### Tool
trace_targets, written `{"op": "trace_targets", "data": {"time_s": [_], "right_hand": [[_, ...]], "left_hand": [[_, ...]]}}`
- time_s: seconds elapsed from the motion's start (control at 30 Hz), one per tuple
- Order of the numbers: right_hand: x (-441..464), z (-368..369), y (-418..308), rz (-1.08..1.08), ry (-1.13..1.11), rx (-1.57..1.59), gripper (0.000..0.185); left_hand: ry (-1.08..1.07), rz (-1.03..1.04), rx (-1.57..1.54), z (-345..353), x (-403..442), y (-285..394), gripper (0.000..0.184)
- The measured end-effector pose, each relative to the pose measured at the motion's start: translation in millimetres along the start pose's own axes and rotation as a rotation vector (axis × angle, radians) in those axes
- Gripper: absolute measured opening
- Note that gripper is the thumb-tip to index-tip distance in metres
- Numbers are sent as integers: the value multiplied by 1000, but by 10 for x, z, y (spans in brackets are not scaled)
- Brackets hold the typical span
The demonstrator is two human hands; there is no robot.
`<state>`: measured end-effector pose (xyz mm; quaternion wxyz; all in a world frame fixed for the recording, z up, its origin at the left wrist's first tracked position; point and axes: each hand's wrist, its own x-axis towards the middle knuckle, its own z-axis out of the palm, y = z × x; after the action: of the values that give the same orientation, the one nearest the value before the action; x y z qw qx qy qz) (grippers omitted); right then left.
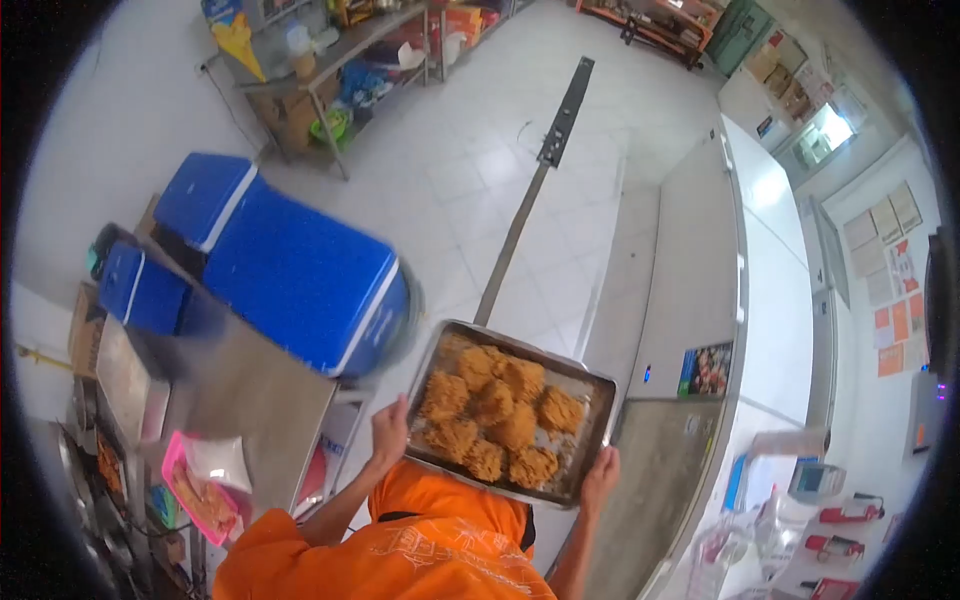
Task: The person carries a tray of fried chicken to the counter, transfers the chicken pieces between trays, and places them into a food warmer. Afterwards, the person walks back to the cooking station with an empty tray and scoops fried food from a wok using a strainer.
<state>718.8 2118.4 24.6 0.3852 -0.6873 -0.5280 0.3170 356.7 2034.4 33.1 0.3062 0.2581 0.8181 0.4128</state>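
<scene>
A rectangular metal tray (428,362) is held in front of my orange shirt, at waist height. Several pieces of golden-brown fried chicken (514,424) lie in it, with crumbs on the bare metal around them. My left hand (390,432) grips the tray's left side near the front corner. On the opposite side, my right hand (600,477) is closed around the right edge near the front corner. The fingers under the tray are hidden on both sides.
To the left, blue coolers (300,270) stand by a metal table (265,400) carrying a pink tray (205,500). White chest freezers (700,240) line the right side. Ahead runs a tiled floor (460,180) with a dark drain strip (568,110); a shelf table (340,65) stands back left.
</scene>
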Motion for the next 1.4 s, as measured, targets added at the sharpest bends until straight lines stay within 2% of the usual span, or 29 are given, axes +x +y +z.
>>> {"op": "trace_targets", "data": {"time_s": [0.03, 0.07, 0.2, 0.27, 0.33, 0.37, 0.4, 0.47, 0.5, 0.53, 0.57, 0.6, 0.7, 0.77, 0.8, 0.87, 0.9, 0.93, 0.97, 1.17, 1.27, 1.4], "right_hand": [[217, -46, -54, 8, 71, -58, 31], [529, -33, -180, 14, 143, -120, 31], [1898, 210, -482, 65, 183, -122, 37], [2433, 310, -582, 91, 199, -111, 37], [3320, 511, -731, 22, 170, -144, 38], [3670, 598, -843, 27, 160, -151, 38], [4116, 799, -1040, -17, 52, -136, 36], [4877, 1258, -1644, -76, -117, -59, 34], [5357, 1528, -1971, -95, -176, 4, 34], [5784, 1804, -2131, -93, -254, -8, 33], [6172, 2118, -2198, -95, -329, -24, 32], [6585, 2534, -2205, -196, -330, -17, 31], [7687, 3625, -2668, -239, -443, 51, 33], [8220, 4222, -2932, -210, -505, 73, 33], [8502, 4499, -3056, -277, -470, 88, 34], [9125, 5008, -3193, -362, -414, 104, 35], [9435, 5196, -3273, -242, -451, 101, 36], [9744, 5274, -3361, -236, -456, 73, 36], [10077, 5416, -3477, -201, -433, 68, 33], [12017, 6041, -4324, -94, -283, 15, 35], [12949, 6505, -4555, -185, -187, -10, 37], [14316, 7302, -5293, -144, -230, 49, 37]], "left_hand": [[-78, -5, -58, 166, 187, 391, 60], [-108, 68, -25, 446, 548, 471, 60], [-187, 100, -11, 1542, 1875, 1017, 60], [-160, 163, 11, 1808, 2207, 1279, 59], [-151, 89, -54, 2050, 2620, 1860, 58], [-94, 58, 27, 2110, 2821, 1994, 60], [-85, 45, 28, 2127, 3049, 2172, 60], [2, -183, -75, 2067, 3410, 2563, 61], [110, -165, -80, 2189, 3747, 2509, 61], [122, -169, -83, 2188, 4032, 2731, 61], [235, -163, -80, 2183, 4265, 2909, 59], [348, -154, -75, 2228, 4593, 3075, 58], [475, -208, -104, 2423, 5769, 3093, 58], [519, -150, -120, 2461, 6383, 3493, 58], [550, -93, -127, 2491, 6766, 3720, 57], [528, -116, -158, 2592, 7667, 4075, 56], [526, -104, -101, 2653, 8095, 4341, 56], [509, -124, -34, 2733, 8315, 4521, 56], [451, -140, -127, 2825, 8729, 4567, 57], [338, -65, -124, 3481, 10889, 6248, 59], [279, -59, -130, 3940, 12003, 6499, 59], [309, -53, -149, 4410, 13363, 7025, 61]]}}
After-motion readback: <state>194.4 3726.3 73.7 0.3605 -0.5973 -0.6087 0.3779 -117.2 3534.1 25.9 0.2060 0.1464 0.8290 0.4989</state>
